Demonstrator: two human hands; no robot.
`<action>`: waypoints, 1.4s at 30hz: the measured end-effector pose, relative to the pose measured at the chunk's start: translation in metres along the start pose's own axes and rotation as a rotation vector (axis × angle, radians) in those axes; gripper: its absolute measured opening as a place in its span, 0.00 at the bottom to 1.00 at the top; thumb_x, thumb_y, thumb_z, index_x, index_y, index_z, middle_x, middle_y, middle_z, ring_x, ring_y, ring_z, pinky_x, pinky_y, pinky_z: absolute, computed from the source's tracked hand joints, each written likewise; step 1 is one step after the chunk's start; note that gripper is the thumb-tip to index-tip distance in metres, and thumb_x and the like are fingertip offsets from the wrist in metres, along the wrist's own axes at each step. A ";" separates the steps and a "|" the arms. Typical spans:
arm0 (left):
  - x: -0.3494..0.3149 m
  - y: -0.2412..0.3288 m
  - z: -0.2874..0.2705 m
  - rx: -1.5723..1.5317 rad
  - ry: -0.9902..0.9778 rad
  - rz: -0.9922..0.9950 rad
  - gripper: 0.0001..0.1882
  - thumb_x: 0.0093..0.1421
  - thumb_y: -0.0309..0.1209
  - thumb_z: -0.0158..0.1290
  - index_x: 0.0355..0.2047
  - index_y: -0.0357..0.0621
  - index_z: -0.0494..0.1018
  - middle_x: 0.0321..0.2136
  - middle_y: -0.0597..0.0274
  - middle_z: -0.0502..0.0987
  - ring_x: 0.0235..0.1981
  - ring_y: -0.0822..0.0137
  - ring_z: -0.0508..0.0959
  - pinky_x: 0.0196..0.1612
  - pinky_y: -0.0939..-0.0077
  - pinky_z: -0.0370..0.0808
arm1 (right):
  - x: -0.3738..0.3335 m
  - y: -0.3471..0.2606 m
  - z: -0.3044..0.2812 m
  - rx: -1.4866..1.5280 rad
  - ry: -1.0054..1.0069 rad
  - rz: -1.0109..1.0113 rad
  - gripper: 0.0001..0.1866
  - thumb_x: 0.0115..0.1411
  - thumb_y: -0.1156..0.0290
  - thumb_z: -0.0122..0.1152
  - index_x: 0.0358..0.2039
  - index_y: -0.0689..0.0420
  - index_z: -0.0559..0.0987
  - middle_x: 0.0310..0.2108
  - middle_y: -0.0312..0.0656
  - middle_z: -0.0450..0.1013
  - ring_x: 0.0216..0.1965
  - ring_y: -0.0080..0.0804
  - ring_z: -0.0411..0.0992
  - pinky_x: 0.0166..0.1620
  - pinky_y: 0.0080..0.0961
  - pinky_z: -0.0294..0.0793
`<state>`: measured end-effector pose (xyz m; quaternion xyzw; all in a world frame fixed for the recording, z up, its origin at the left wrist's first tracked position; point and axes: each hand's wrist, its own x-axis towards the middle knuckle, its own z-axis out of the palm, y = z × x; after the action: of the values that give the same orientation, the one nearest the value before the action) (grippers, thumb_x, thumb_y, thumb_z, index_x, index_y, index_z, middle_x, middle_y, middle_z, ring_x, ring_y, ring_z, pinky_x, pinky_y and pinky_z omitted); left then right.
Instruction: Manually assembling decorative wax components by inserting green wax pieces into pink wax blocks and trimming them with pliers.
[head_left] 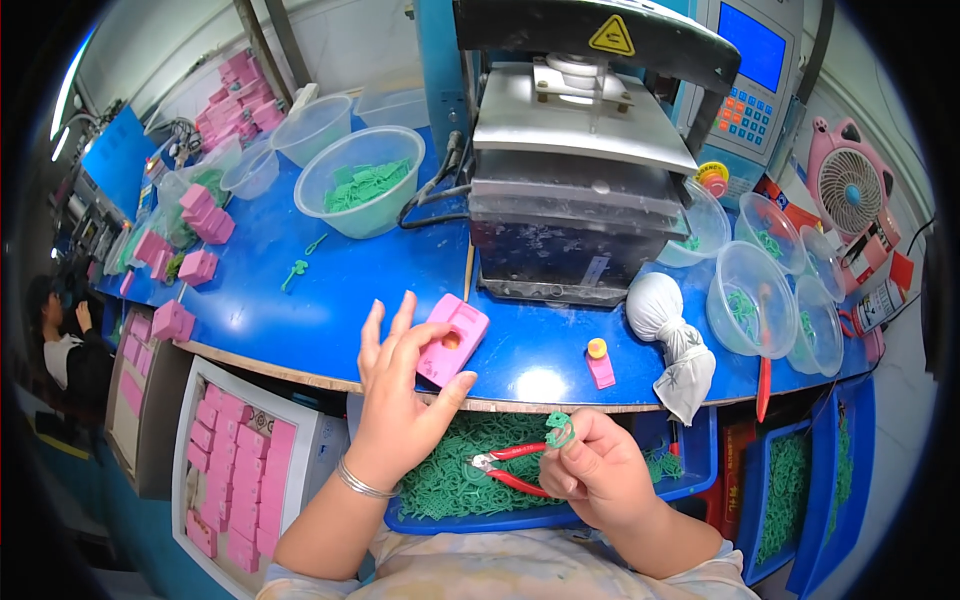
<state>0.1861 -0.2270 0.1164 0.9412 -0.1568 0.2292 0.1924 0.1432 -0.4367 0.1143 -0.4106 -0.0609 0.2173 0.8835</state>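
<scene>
A pink block (pixel 466 325) with a recess and a round yellowish hole lies on the table near its front edge. My left hand (pixel 400 390) reaches over it with fingers spread, the index fingertip at the block's face and the thumb beside its lower corner. In my right hand (pixel 605 470) a small green plastic piece (pixel 558 428) is pinched between thumb and index finger. The same hand keeps a pair of red-handled nippers (pixel 515 452), jaws pointing left, in its lower fingers. Below both hands is a blue tray (pixel 560 518) heaped with green plastic pieces (pixel 445 470).
A press machine (pixel 570 220) stands at the table's back. Clear bowls with green pieces (pixel 365 185) flank it. Right of centre are a tied white cloth bag (pixel 660 315) and a yellow-topped pink piece (pixel 600 365). A box of pink blocks (pixel 235 470) sits lower left; another person (pixel 70 330) is far left.
</scene>
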 end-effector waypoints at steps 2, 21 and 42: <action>-0.004 0.005 0.007 -0.290 0.150 -0.160 0.30 0.45 0.32 0.61 0.48 0.38 0.62 0.55 0.39 0.58 0.58 0.40 0.56 0.59 0.51 0.50 | 0.002 0.003 0.000 0.223 -0.105 0.046 0.06 0.62 0.67 0.50 0.30 0.55 0.67 0.16 0.35 0.62 0.16 0.19 0.53 0.20 0.17 0.50; -0.054 0.051 -0.007 -2.301 -0.475 -0.709 0.09 0.61 0.32 0.47 0.35 0.38 0.68 0.31 0.56 0.74 0.30 0.67 0.73 0.34 0.77 0.70 | 0.003 -0.009 0.008 -1.147 -0.055 -0.925 0.14 0.41 0.75 0.66 0.31 0.58 0.75 0.26 0.40 0.72 0.22 0.34 0.71 0.23 0.24 0.68; -0.064 0.060 -0.010 -2.298 -0.682 -0.559 0.12 0.59 0.33 0.51 0.36 0.37 0.66 0.29 0.56 0.72 0.26 0.70 0.72 0.29 0.80 0.72 | 0.010 -0.013 0.014 -1.218 0.214 -1.050 0.09 0.43 0.82 0.63 0.24 0.58 0.73 0.25 0.39 0.70 0.21 0.33 0.66 0.24 0.25 0.64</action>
<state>0.1053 -0.2623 0.1112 0.2383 -0.1027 -0.3485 0.9007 0.1526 -0.4301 0.1326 -0.7559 -0.2685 -0.3375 0.4926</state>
